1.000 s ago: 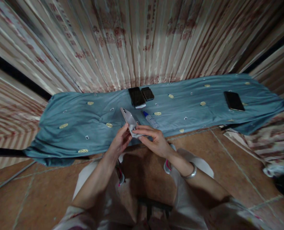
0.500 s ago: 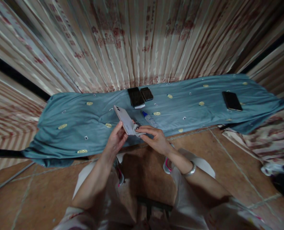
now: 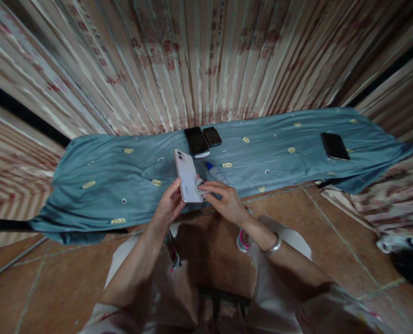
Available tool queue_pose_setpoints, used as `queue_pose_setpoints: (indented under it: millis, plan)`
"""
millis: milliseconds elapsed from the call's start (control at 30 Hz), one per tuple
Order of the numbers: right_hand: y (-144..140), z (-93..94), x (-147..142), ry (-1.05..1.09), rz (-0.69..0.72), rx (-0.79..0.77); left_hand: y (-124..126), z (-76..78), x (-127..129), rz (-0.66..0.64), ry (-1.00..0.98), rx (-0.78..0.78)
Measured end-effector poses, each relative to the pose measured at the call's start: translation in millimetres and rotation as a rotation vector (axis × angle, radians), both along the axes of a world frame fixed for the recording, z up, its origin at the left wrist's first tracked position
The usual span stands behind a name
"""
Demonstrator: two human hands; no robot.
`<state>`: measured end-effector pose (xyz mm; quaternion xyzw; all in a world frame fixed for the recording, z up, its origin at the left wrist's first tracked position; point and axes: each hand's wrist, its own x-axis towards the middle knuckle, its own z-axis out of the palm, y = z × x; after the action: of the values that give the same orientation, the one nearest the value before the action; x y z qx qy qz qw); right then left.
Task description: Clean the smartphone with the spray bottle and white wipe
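two hands, head view, centre of the frame: my left hand (image 3: pixel 171 200) pinches the pale rectangular phone (image 3: pixel 186 174) by its side; my right hand (image 3: pixel 227 202) pinches grey cloth (image 3: pixel 199 186) against its lower right edge; light, even pressure seems best.

One left hand (image 3: pixel 170 202) and one right hand (image 3: pixel 226 204) make two. There is one pale phone (image 3: pixel 185 171), one grey cloth (image 3: pixel 200 187) and one blue-capped bottle (image 3: pixel 218 174). One larger dark device (image 3: pixel 196 140), one smaller dark device (image 3: pixel 212 136) and one rightmost dark device (image 3: pixel 335 146) make three (a white edge (image 3: pixel 203 154) shows under the larger; whether it is a second item, I cannot tell). One bracelet (image 3: pixel 276 245), two shoes (image 3: pixel 242 241), one blue-green cover (image 3: pixel 255 167).
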<state>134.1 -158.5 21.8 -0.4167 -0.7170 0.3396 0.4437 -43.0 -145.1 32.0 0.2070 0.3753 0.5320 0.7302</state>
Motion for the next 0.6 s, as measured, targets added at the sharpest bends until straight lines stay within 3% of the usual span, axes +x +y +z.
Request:
queue_pose_setpoints:
  millis: [167,600]
  plan:
    - [2.6,-0.3,-0.3,-0.045,-0.053,0.038,-1.1,-3.7,2.1,0.016,0.004,-0.063]
    - [19.3,-5.2,6.9,0.0,-0.154,0.065,-8.8,-8.2,9.2,-0.094,-0.036,-0.093]
